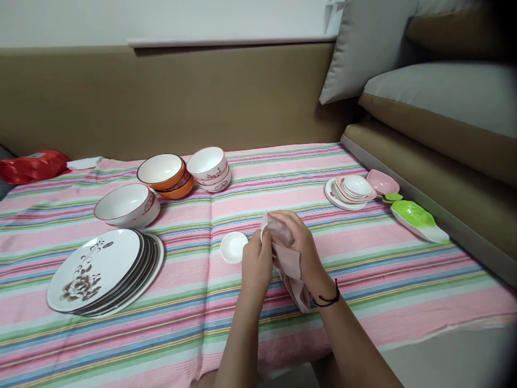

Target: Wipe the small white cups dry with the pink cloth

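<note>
My left hand (258, 256) is closed on the rim of a small white dish (264, 230), mostly hidden by my fingers and a cloth. A pale pink cloth (290, 262) is bunched in my right hand (299, 242), pressed against the dish, with its loose end hanging down over the striped sheet. Just left of my left hand, another small white dish (233, 247) lies face up on the sheet.
Left are stacked oval plates (97, 269), a large white bowl (127, 205), orange bowls (161, 171) and white bowls (208, 164). Right are stacked small dishes (357, 186), a pink dish (383, 182) and a green dish (416, 215). Sofa cushions (444, 102) border the right side.
</note>
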A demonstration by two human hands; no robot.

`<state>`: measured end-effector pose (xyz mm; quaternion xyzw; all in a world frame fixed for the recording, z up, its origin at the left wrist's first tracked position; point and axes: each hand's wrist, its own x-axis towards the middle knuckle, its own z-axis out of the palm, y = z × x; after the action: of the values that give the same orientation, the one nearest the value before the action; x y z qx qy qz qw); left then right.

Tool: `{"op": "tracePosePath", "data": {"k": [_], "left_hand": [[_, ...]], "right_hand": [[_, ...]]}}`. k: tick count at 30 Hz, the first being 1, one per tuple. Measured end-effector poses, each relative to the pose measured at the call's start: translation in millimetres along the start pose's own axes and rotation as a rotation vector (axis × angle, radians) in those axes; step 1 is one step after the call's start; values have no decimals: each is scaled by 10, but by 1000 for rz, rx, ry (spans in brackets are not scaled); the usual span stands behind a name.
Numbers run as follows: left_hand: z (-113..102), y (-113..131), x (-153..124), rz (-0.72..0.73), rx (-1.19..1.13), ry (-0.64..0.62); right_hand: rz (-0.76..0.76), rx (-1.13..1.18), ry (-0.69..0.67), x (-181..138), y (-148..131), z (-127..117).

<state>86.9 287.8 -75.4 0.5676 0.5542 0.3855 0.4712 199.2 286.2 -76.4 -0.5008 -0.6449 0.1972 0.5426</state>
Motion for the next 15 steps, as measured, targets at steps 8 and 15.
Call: {"op": "tracePosePath", "data": {"k": [8,15], "left_hand": [[-2,39,-4,40,-4,56],[-76,11,12,-27,-33,-89]], "right_hand": [[61,13,40,11,-25,10],[265,46,31,-13,-82,-6]]}}
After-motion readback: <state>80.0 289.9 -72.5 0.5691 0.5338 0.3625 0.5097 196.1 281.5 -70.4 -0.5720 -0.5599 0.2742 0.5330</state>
